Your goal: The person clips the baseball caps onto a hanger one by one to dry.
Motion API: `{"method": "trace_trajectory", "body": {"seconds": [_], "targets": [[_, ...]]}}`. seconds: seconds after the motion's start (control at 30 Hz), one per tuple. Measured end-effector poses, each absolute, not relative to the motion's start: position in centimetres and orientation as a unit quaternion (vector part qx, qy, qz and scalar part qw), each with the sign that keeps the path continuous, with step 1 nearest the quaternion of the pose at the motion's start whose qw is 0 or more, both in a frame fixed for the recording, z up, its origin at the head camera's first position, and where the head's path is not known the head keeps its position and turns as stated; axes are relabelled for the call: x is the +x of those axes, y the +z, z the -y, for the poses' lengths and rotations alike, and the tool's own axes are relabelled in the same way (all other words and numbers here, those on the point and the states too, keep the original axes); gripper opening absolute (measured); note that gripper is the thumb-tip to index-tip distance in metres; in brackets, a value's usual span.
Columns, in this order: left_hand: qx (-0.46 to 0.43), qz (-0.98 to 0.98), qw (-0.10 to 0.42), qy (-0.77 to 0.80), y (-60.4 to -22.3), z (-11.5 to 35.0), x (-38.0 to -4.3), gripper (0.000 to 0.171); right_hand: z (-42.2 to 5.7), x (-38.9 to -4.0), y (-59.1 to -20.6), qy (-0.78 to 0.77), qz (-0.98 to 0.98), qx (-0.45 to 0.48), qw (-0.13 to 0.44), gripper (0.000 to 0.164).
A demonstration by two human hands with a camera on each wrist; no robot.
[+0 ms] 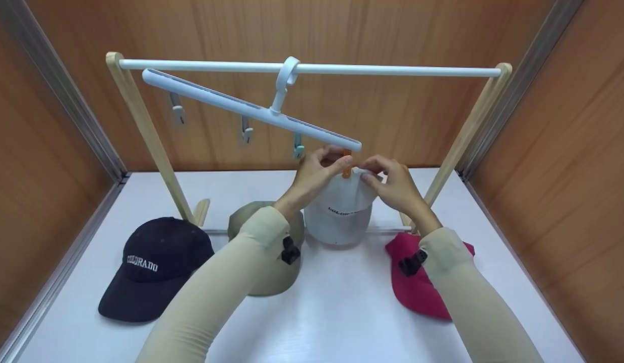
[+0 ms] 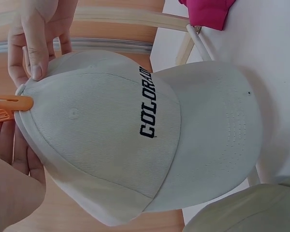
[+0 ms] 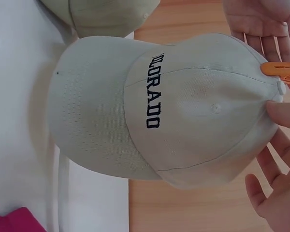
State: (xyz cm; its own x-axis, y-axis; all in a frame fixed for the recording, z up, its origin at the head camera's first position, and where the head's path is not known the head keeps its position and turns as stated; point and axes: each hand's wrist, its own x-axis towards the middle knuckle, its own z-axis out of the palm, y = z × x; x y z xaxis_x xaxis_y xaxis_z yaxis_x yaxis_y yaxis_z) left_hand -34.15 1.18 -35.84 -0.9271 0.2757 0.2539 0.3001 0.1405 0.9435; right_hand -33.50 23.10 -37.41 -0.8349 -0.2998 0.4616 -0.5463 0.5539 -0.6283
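Three caps are set around the held one. Near the tabletop's left edge, a navy cap is laid just beside the left leg of the rack. From its top rail, a tilted pale blue hanger is hung, low end rightward, with a teal clip beneath. A khaki cap is partly covered by the left sleeve. An orange clip is pinched by the left hand's thumb and fingers, over the light grey cap's rim. That cap is held brim down, toward the tabletop's back edge. Its rim is clamped between the right hand's thumb and fingers. Near the right edge, a red cap is partly hidden by the right sleeve. The back edge is bordered by a wooden panel; between khaki and red caps, white surface is shown toward the front.
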Motion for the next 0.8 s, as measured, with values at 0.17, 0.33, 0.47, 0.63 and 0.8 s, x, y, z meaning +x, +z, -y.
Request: {"method": "trace_trajectory", "body": {"seconds": [0.17, 0.33, 0.47, 0.63, 0.8], "targets": [[-0.201, 0.758, -0.001, -0.621, -34.7, -1.2, -32.6, 0.044, -23.4, -33.3, -37.6, 0.408, 0.868, 0.241, 0.146, 0.018], [-0.208, 0.759, -0.008, -0.617, -33.8, -1.2, -31.5, 0.042, -23.7, -33.1, -37.8, 0.408, 0.870, 0.235, 0.145, 0.019], [-0.214, 0.760, -0.008, -0.613, -34.6, -1.3, -32.3, 0.044, -23.7, -33.0, -38.1, 0.408, 0.869, 0.236, 0.150, 0.020], [-0.220, 0.761, 0.002, -0.610, -36.4, -1.5, -33.8, 0.045, -23.5, -32.8, -38.5, 0.407, 0.871, 0.230, 0.153, 0.021], [-0.222, 0.770, 0.013, -0.598, -37.1, -1.5, -34.2, 0.046, -23.3, -32.6, -38.9, 0.403, 0.873, 0.222, 0.161, 0.024]]}}
